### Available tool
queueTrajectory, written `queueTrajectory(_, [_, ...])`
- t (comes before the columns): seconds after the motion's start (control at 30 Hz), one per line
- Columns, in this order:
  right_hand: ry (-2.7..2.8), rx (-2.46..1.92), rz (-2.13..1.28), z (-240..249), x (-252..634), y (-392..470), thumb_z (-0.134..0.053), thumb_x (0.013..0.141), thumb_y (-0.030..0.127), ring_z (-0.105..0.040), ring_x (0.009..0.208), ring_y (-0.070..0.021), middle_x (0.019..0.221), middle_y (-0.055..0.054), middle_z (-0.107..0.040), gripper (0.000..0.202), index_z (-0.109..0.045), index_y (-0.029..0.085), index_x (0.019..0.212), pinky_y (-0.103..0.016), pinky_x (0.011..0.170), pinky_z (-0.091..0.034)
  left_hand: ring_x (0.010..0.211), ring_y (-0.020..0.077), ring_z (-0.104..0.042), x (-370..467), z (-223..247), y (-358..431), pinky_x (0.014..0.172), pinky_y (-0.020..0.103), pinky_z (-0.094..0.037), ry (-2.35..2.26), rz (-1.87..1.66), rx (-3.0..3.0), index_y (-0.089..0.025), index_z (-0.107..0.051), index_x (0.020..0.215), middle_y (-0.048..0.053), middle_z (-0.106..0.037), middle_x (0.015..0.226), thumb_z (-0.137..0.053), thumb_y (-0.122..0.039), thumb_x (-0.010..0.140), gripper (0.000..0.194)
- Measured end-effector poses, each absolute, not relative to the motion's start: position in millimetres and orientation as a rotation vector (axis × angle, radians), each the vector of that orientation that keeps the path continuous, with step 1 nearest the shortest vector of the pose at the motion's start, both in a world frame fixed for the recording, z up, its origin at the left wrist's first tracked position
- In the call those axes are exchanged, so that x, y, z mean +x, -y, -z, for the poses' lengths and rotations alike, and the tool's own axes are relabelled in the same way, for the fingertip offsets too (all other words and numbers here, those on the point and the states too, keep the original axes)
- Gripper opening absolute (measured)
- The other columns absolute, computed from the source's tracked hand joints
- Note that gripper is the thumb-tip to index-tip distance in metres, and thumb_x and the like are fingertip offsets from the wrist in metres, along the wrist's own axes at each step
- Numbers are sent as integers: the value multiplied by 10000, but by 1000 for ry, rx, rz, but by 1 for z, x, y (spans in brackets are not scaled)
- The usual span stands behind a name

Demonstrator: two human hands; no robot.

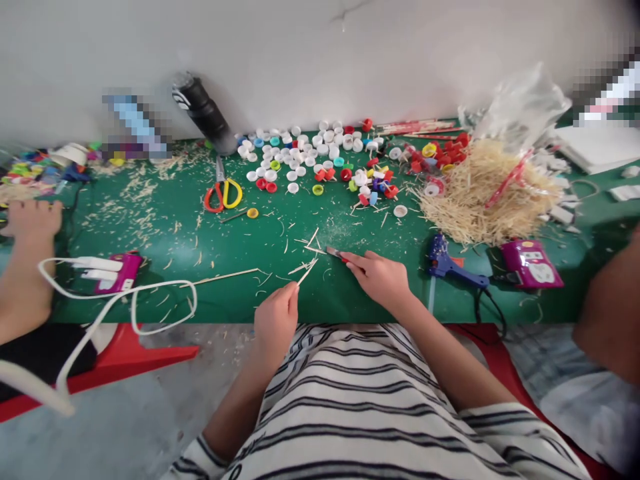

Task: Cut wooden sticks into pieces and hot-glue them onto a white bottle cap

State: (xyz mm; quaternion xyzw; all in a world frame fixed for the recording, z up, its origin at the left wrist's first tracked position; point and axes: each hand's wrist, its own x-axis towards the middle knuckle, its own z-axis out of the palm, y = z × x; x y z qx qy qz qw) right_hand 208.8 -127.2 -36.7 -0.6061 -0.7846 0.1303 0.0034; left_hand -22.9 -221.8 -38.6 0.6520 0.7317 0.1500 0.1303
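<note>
My left hand is closed around a thin wooden stick, whose far end points up and right over the green table. My right hand grips a small knife, its blade pointing left at the table surface. Several cut stick pieces lie just beyond the stick's tip and beside the blade. A longer stick rests on the table to the left of my left hand. Thin shavings are scattered around both hands.
Bottle caps spread across the back, near scissors and a black bottle. On the right are a pile of sticks, a blue glue gun and a purple box. A white cable and another person's hand are at left.
</note>
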Motion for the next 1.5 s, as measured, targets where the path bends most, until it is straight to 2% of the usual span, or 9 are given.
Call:
queueTrajectory(0.2, [2286,-1872,-623,35,217,136,-393,1050,494,-653,797,-123,926,32,-715,399,-616,486,1381,-236,543,-327,746,150,-644,-6,47,189,653,261,-352,-2073,-410,1988,-204,-713,899,42,-716,804,-425,-295,1037,332])
queueTrajectory(0.37, [2245,-1885,-697,33,219,146,-414,1043,499,-661,768,-138,878,27,-721,388,-640,477,1358,-242,563,-341,816,170,-651,13,54,166,654,270,-348,-2042,-318,2097,-236,-708,1108,45,-720,887,-416,-293,1045,305])
queueTrajectory(0.57, [2293,-1994,-630,31,212,145,-391,1040,522,-670,747,-166,880,19,-733,396,-618,511,1365,-256,547,-317,822,178,-650,18,60,163,663,287,-352,-2046,-240,2171,-244,-696,1142,41,-706,858,-383,-298,1059,329])
queueTrajectory(0.67, [2350,-2044,-550,28,206,144,-362,1045,521,-664,727,-173,906,-10,-735,426,-595,492,1401,-260,545,-309,853,182,-661,19,64,164,677,290,-369,-2049,-220,2202,-235,-686,1175,53,-711,869,-378,-288,1059,334])
queueTrajectory(0.97, [2405,-2066,-462,34,197,143,-277,1056,553,-660,730,-178,983,-32,-717,476,-506,508,1471,-269,587,-346,917,200,-671,11,57,163,732,291,-415,-1952,-121,2278,-190,-665,1208,91,-728,952,-377,-232,1046,332])
queueTrajectory(1.23, [2453,-2003,-464,36,196,146,-309,1050,558,-668,797,-181,997,-25,-706,455,-513,525,1456,-263,581,-327,874,196,-704,-5,52,165,714,260,-426,-1905,-289,2105,-200,-739,1010,87,-766,939,-411,-296,1038,344])
queueTrajectory(1.37, [2483,-1995,-453,37,198,147,-278,1051,577,-660,794,-181,996,-25,-696,467,-490,542,1466,-261,601,-347,869,204,-713,-17,53,164,712,253,-431,-1835,-389,1934,-214,-764,1007,77,-783,939,-444,-383,1020,361])
queueTrajectory(1.5, [2503,-1984,-448,38,198,148,-266,1051,583,-656,792,-177,997,-35,-693,478,-500,530,1465,-261,603,-340,794,193,-695,-17,50,165,687,252,-414,-1798,-407,1867,-205,-776,979,66,-772,869,-436,-399,1012,393])
